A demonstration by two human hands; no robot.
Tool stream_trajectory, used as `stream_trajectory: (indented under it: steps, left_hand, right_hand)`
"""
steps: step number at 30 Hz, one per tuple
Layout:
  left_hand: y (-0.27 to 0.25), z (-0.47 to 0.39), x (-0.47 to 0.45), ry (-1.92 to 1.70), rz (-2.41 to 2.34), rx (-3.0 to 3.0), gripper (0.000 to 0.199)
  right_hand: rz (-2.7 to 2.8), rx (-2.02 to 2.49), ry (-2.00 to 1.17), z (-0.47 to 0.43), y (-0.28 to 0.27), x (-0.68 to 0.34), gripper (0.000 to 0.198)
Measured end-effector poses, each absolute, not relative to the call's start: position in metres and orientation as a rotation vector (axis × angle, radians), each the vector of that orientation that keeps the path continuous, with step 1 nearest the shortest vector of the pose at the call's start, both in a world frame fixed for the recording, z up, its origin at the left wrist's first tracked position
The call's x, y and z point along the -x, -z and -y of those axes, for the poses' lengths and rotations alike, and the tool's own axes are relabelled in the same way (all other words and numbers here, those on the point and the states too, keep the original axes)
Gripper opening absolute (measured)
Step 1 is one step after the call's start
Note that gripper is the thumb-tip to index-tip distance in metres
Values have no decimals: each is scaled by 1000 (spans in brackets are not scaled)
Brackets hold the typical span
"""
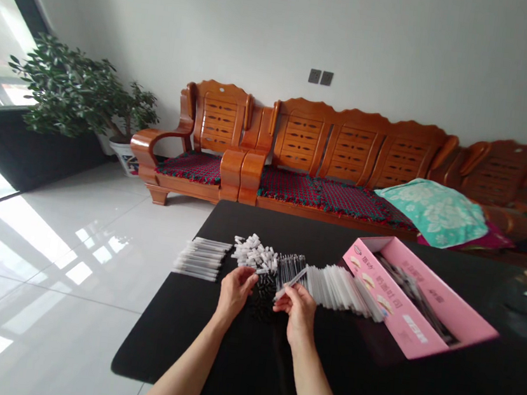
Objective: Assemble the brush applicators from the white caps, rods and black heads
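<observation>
My right hand [297,304] grips a translucent pen barrel [295,277], tilted, between thumb and fingers. My left hand [235,290] has thumb and fingers pinched together beside a small whitish piece, perhaps a pen cap; the hold is too small to make out. Between the hands lie small black pieces [263,293]. Just beyond are a heap of white pen caps [253,252] and a row of dark pen refills [289,266]. A stack of translucent pen barrels [341,288] lies right of my right hand. Whitish pens [201,258] lie in a row at the left.
A pink box [394,309] with dark thin items inside stands on the black table [328,372], right of the barrels. Behind the table are wooden sofas [300,135] with a turquoise cloth [434,212]. A potted plant [75,91] stands at the left.
</observation>
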State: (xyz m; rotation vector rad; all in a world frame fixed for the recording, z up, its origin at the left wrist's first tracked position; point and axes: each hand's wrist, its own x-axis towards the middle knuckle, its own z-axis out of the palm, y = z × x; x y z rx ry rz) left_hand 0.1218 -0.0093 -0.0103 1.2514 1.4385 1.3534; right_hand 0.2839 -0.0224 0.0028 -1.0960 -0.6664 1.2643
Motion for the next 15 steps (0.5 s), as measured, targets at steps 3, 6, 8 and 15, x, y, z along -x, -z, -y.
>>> stream_trajectory:
  steps: [3,6,8,15]
  left_hand:
    - [21,-5,-102,-1297,-1823,-1584,18]
    - [29,-13,-93,-1052,-1968,-1835,22]
    - [31,-16,-93,-946,-2016,-1921,20]
    - [31,-12,-93,-961,-2043,-1923,14]
  right_hand:
    - [667,1105,-1327,25,0,-289,22]
    - [669,1109,-1371,27,5,-291,24]
    - [671,1117,-1373,28,7,-290,25]
    - [713,1118,-1370,34,6,-289,27]
